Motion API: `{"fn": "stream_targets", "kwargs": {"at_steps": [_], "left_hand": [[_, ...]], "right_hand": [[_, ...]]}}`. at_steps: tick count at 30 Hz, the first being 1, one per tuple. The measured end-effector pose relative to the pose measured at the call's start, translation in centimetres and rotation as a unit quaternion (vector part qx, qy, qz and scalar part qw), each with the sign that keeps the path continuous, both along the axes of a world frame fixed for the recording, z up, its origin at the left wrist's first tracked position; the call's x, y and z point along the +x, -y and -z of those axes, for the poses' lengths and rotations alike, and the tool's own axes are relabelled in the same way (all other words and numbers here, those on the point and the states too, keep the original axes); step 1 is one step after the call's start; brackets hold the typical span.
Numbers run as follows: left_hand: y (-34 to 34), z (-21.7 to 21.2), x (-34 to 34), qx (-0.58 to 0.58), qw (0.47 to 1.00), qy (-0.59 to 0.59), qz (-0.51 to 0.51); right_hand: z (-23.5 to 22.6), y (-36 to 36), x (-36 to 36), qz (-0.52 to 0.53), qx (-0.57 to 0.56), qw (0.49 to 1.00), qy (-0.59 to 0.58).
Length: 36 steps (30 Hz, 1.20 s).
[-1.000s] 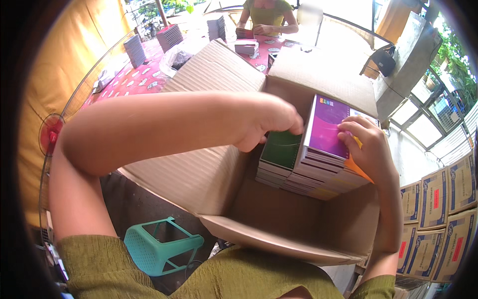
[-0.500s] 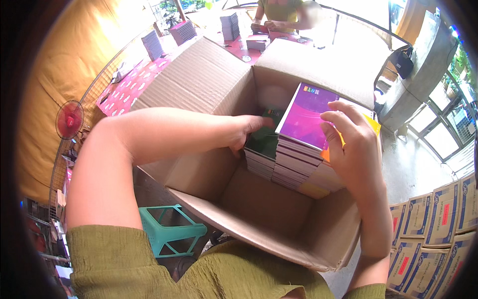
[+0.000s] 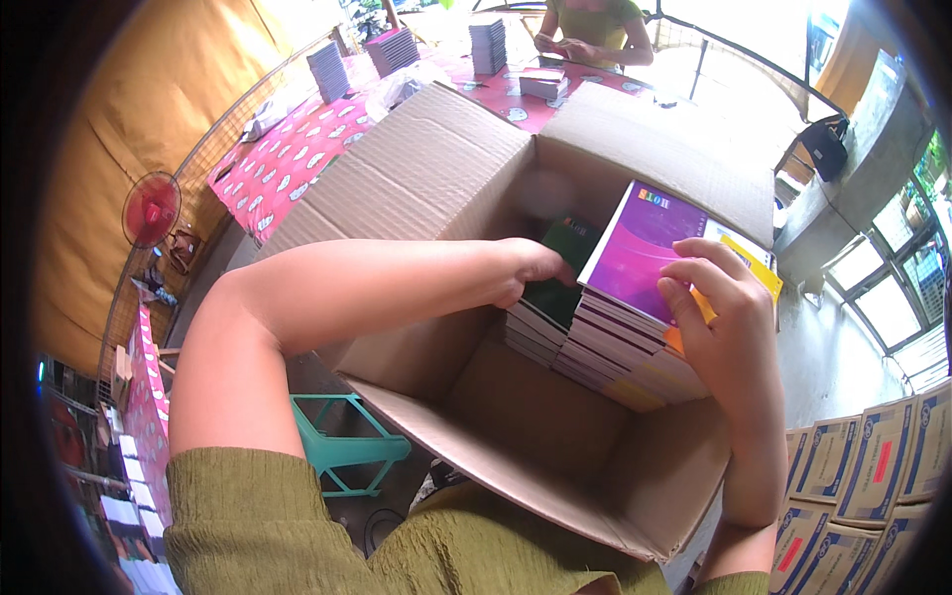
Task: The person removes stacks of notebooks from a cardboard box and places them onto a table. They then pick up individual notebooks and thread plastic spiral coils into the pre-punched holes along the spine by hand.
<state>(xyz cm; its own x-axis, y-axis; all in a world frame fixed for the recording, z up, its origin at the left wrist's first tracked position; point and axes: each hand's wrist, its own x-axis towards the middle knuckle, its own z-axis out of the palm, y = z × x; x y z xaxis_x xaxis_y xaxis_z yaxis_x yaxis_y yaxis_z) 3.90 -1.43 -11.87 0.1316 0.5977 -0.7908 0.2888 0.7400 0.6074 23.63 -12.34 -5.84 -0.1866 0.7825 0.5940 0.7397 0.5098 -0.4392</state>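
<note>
A: Two hands are inside the open cardboard box (image 3: 436,188), and both rest on the stacked booklets. The left hand (image 3: 531,270) reaches across from the left side; its fingers curl down over the edge of the green-covered stack (image 3: 555,297) and press on it, so it grips the books there.

B: And the right one?

A: The right hand (image 3: 719,307) lies on the purple-covered stack (image 3: 635,297) (the higher one of the two). Its fingers (image 3: 694,273) are bent and touch the purple top cover near its right edge. If the thumb closes under the books, I cannot tell; it is hidden.

B: Where do the stacks stand in the box?

A: They stand side by side, touching, against the far right wall of the box. The near part of the box floor is bare brown cardboard. Behind the purple stack a yellow cover (image 3: 754,260) shows a little.

B: What is around the box?

A: Under its near left corner stands a teal plastic stool (image 3: 347,446). At the far side there is a table with a red patterned cloth (image 3: 297,159), and piles of booklets (image 3: 488,45) lie on it. Another person (image 3: 595,25) in a green top sits behind this table. At the left stands a red fan (image 3: 151,208), and at the lower right closed cartons (image 3: 863,466) are stacked.
</note>
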Motion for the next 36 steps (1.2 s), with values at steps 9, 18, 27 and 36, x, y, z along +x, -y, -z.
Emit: {"fn": "stream_targets", "kwargs": {"at_steps": [9, 18, 27, 36], "left_hand": [[-1.2, 1.6, -0.3, 0.057, 0.995, -0.074, 0.031], [1.0, -2.6, 0.0, 0.075, 0.982, -0.153, 0.077], [0.0, 0.3, -0.6, 0.049, 0.996, -0.066, 0.042], [-1.1, 1.1, -0.8, -0.004, 0.989, 0.071, -0.130]], "right_hand": [[-0.1, -0.2, -0.4, -0.004, -0.012, 1.000, 0.020], [-0.1, -0.2, -0.6, -0.005, -0.013, 0.999, 0.033], [-0.5, 0.0, -0.8, -0.003, -0.018, 0.999, 0.031], [-0.1, -0.2, -0.5, 0.007, -0.002, 1.000, 0.024]]}}
